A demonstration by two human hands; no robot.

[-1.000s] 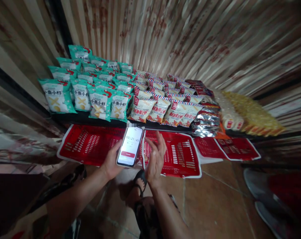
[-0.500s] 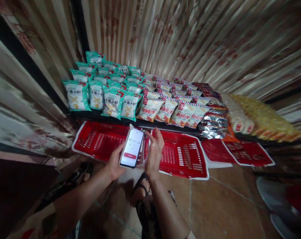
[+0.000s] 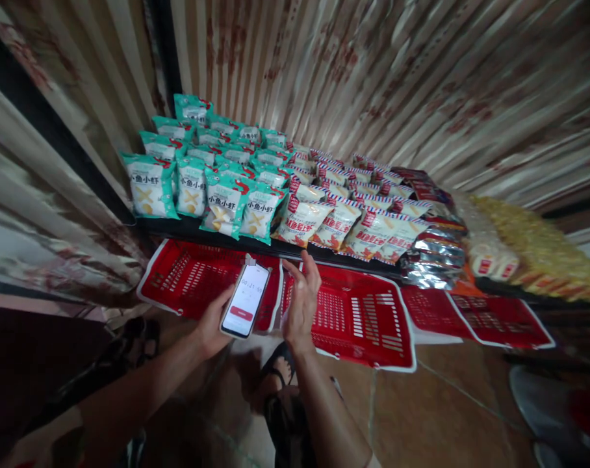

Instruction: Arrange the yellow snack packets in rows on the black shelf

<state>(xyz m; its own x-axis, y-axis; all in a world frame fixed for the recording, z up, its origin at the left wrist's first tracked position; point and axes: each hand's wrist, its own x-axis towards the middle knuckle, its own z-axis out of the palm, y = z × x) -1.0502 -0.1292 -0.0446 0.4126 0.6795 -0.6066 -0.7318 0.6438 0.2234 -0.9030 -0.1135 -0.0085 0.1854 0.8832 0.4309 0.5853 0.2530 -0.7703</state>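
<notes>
My left hand grips a phone whose lit white screen shows a timer and a red button. To the right of the phone my right hand hovers with its fingers loosely apart, holding nothing. Both hands are over the red baskets on the floor. Behind them a low black shelf carries rows of teal snack bags on the left and white-and-red snack bags in the middle.
Silver foil packs, white packets and yellow packets fill the shelf's right end. More red baskets lie further right. Corrugated metal walls close in behind and at the left. My sandalled foot rests on the brown tiled floor.
The view has shifted, so shelf and baskets sit further right in the picture. My left hand has lowered the phone a little leftward; my right hand stays beside it.
</notes>
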